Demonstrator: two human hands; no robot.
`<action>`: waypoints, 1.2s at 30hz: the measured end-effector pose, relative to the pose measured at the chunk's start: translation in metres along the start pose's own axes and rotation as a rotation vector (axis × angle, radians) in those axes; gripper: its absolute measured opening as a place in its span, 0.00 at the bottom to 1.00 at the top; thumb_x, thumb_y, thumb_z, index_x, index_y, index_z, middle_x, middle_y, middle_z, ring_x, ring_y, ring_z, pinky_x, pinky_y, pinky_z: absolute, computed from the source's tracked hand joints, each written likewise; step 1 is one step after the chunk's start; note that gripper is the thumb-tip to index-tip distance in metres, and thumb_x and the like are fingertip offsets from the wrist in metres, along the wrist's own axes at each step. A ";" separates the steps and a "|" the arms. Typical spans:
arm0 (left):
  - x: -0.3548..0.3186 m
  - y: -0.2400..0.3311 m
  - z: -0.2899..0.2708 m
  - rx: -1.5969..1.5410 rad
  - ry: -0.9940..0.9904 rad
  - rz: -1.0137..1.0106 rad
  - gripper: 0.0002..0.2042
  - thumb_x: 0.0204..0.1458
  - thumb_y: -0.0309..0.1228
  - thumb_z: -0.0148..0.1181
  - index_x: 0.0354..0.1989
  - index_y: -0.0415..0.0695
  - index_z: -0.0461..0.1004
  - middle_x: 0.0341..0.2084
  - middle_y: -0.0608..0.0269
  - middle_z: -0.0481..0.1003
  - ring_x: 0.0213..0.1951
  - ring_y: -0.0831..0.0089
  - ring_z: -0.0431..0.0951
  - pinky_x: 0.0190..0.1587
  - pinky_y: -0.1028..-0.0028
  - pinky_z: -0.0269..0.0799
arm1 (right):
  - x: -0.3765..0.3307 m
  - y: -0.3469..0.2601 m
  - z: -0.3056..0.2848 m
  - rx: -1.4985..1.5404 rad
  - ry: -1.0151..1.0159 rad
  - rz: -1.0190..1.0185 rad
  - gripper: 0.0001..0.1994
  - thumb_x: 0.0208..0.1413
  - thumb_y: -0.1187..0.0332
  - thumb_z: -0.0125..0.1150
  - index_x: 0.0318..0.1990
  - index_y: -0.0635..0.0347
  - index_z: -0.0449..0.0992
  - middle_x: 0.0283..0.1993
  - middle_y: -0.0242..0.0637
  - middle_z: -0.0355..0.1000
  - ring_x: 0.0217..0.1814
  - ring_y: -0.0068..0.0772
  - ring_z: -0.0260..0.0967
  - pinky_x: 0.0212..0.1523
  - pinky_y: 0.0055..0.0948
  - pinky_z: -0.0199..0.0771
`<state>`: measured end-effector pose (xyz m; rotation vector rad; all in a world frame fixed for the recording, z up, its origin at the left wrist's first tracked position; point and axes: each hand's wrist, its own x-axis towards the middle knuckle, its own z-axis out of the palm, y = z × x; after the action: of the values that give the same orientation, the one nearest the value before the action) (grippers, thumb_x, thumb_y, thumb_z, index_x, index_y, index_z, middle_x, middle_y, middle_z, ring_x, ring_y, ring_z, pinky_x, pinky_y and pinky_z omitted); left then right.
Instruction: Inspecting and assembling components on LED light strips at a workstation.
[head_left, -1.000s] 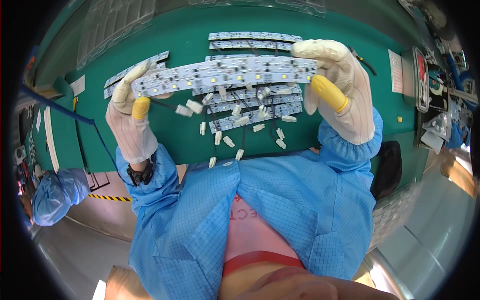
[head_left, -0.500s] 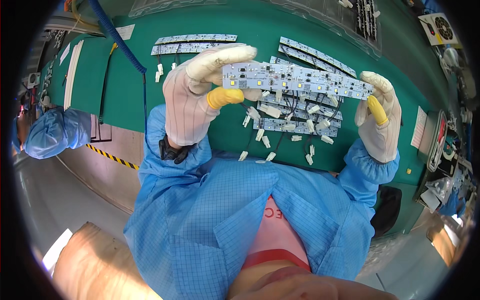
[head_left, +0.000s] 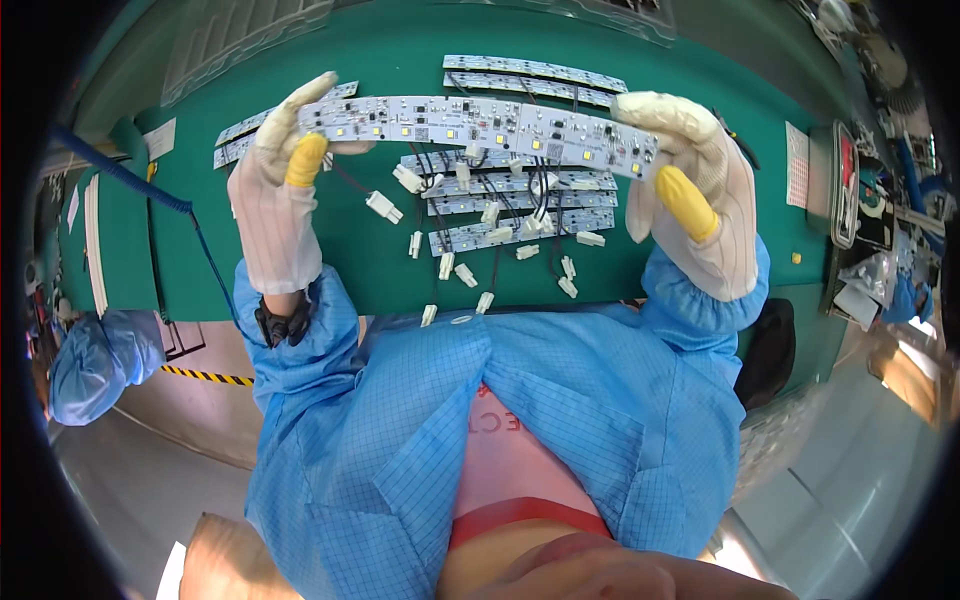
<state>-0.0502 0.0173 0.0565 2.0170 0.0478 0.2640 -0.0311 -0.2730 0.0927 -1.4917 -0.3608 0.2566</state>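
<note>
We are holding one light strip [head_left: 440,119] at both ends: our left hand [head_left: 275,190] is pinching one end in its fingers, our right hand [head_left: 708,175] the other, thumbs wearing yellow covers [head_left: 687,204]. Below and between the fingers, other strips [head_left: 590,219] are lying on the green bench [head_left: 365,265], white plugs [head_left: 447,265] trailing toward us.
</note>
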 end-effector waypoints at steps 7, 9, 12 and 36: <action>-0.001 -0.014 0.004 -0.594 -0.255 0.336 0.27 0.52 0.44 0.58 0.49 0.31 0.65 0.19 0.60 0.76 0.42 0.57 0.77 0.66 0.50 0.39 | 0.017 0.026 -0.015 -0.408 0.056 0.052 0.13 0.60 0.68 0.46 0.49 0.63 0.69 0.28 0.32 0.71 0.23 0.17 0.65 0.27 0.17 0.66; 0.007 -0.015 0.005 -0.482 -0.254 0.344 0.29 0.54 0.51 0.51 0.48 0.33 0.67 0.24 0.53 0.79 0.33 0.71 0.79 0.65 0.63 0.48 | 0.019 0.035 -0.010 -0.335 0.196 -0.012 0.28 0.57 0.44 0.48 0.48 0.63 0.70 0.23 0.30 0.68 0.23 0.17 0.61 0.25 0.16 0.60; -0.002 -0.008 -0.001 -0.321 -0.213 0.228 0.25 0.55 0.50 0.49 0.45 0.37 0.70 0.25 0.56 0.79 0.36 0.75 0.78 0.60 0.67 0.57 | 0.015 0.029 -0.019 -0.330 0.116 0.052 0.30 0.55 0.41 0.48 0.46 0.63 0.69 0.23 0.32 0.68 0.21 0.18 0.61 0.23 0.16 0.59; 0.002 -0.019 0.009 -0.617 -0.121 0.040 0.17 0.60 0.34 0.46 0.55 0.41 0.61 0.41 0.55 0.73 0.33 0.70 0.78 0.26 0.78 0.71 | 0.015 0.018 -0.001 -0.041 -0.010 0.070 0.21 0.54 0.61 0.58 0.52 0.62 0.65 0.34 0.36 0.71 0.30 0.19 0.65 0.36 0.17 0.64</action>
<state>-0.0444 0.0185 0.0359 1.4163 -0.1355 0.1555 -0.0154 -0.2670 0.0762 -1.5453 -0.3239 0.3144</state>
